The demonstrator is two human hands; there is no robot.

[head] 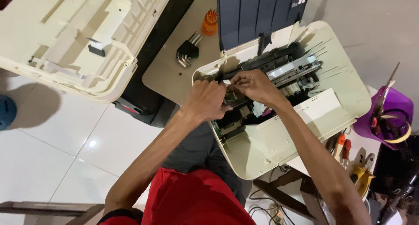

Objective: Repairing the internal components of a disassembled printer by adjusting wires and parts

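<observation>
Floor (65,133): white glossy tiles, filling 7 to 9 o'clock, with a lamp glare spot.

Lid (78,37): cream plastic printer cover, underside up, ribbed, at 10 to 11 o'clock. A dark unit (144,107) lies just below its lower edge.

Printer (305,120): cream body, opened, at centre to 3 o'clock, standing on the desk (174,68). Dark blue paper tray (257,15) stands raised at 12 o'clock. Inside, a metal rail (297,68) and black mechanism run toward 2 o'clock; a green circuit board (224,129) shows at the near left edge.

Desk: beige top, rounded corner, visible at 11 to 12 o'clock beside the printer.

Shirt (196,199): red, at 6 o'clock.

Tub (384,116): purple, at 3 o'clock, holding scissors and other tools.

Left hand (207,100): at centre, inside the printer's left opening, fingers curled around a small part (230,97) of the mechanism.

Right hand (253,85): just right of the left hand, touching it at the fingertips, fingers pinched together on the same small part.

Hex keys (188,51): black set, fanned open, on the desk at 11 o'clock.

Driver (210,22): orange, stubby, bits standing in its top, on the desk at 12 o'clock, just beside the tray.

Hand tools (355,164): orange and yellow handles, at 4 o'clock, beyond the printer's right corner.

Cables (266,203): loose, on the floor at 5 o'clock.
</observation>
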